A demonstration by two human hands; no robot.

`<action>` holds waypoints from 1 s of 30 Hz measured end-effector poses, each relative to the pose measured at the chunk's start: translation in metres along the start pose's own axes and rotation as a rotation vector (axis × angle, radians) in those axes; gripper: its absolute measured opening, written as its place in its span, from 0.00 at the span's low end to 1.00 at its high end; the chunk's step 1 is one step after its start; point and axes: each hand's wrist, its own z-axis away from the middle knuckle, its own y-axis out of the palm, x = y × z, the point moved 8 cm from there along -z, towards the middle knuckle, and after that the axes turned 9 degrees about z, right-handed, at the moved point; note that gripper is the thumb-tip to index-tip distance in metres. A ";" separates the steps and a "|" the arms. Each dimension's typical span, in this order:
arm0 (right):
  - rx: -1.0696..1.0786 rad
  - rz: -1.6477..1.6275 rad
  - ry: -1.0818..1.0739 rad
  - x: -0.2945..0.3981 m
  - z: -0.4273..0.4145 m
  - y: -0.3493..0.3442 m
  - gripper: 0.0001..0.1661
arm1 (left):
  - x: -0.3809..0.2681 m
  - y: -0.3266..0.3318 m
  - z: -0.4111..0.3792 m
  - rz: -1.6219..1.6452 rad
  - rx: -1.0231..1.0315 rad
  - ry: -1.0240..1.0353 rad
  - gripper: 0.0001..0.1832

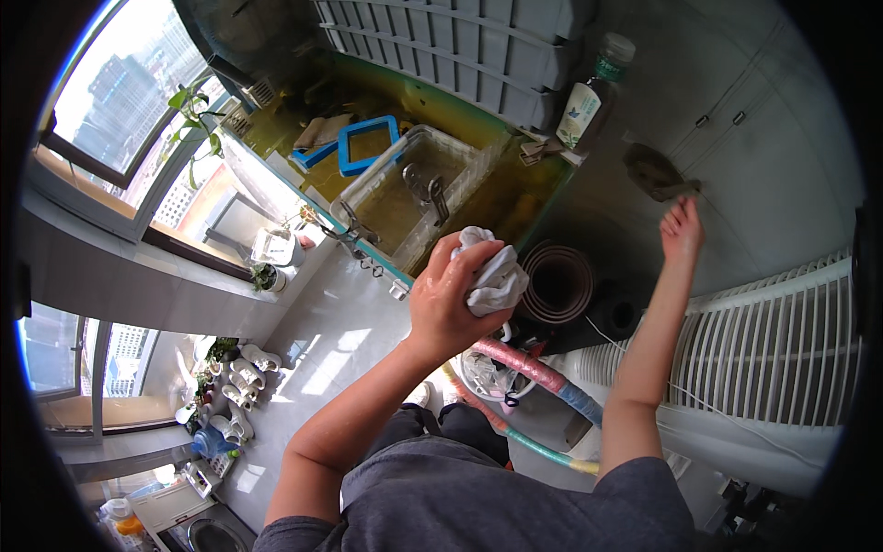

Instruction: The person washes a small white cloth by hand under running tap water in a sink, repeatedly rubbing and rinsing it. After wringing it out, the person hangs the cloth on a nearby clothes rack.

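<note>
My left hand (441, 293) is closed around a crumpled white cloth (497, 279), in front of the near rim of a glass tank. Wet patches glisten on the back of this hand. On the right, my right hand (681, 231) is raised by the grey wall, its fingers curled at the pale end of a blurred, dark brown oval thing (650, 171). Whether the fingers grip that thing is unclear. Greenish-brown water (507, 214) lies in the tank, with a clear plastic box (386, 200) and a blue frame (369, 145) in it.
A grey ribbed plastic panel (455, 48) and a labelled bottle (586, 103) stand behind the tank. A brown rolled mat (559, 283), a tape-wrapped hose (528, 366) and a white slatted housing (752, 345) are nearby. Shoes (245, 376) line the floor at left.
</note>
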 end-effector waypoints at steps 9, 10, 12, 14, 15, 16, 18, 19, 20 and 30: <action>-0.047 0.209 0.412 -0.177 -0.029 -0.035 0.18 | -0.009 0.002 -0.007 -0.043 0.017 0.023 0.38; -0.078 0.186 0.422 -0.168 -0.029 -0.053 0.19 | -0.008 0.003 -0.003 -0.043 0.018 0.012 0.38; -0.017 0.135 0.420 -0.154 -0.027 -0.060 0.19 | -0.008 0.004 -0.005 -0.048 0.015 0.000 0.37; 0.003 0.147 0.447 -0.155 -0.023 -0.052 0.18 | -0.006 0.004 -0.001 -0.034 0.019 -0.003 0.36; -0.003 0.181 0.446 -0.155 -0.023 -0.050 0.18 | -0.009 0.005 -0.004 -0.006 0.015 0.030 0.36; -0.007 0.215 0.444 -0.156 -0.023 -0.047 0.18 | -0.011 0.004 -0.005 -0.017 0.011 0.040 0.35; 0.036 0.295 0.454 -0.159 -0.033 -0.030 0.17 | -0.014 0.006 -0.007 -0.034 0.001 0.058 0.34; 0.055 0.331 0.459 -0.159 -0.036 -0.017 0.17 | -0.014 0.007 -0.008 -0.037 -0.005 0.067 0.34; 0.076 0.320 0.444 -0.157 -0.041 -0.001 0.17 | -0.013 0.009 -0.009 -0.038 -0.009 0.079 0.34; 0.148 -0.115 0.092 -0.008 0.002 -0.063 0.19 | -0.008 0.001 -0.003 -0.024 0.010 0.040 0.37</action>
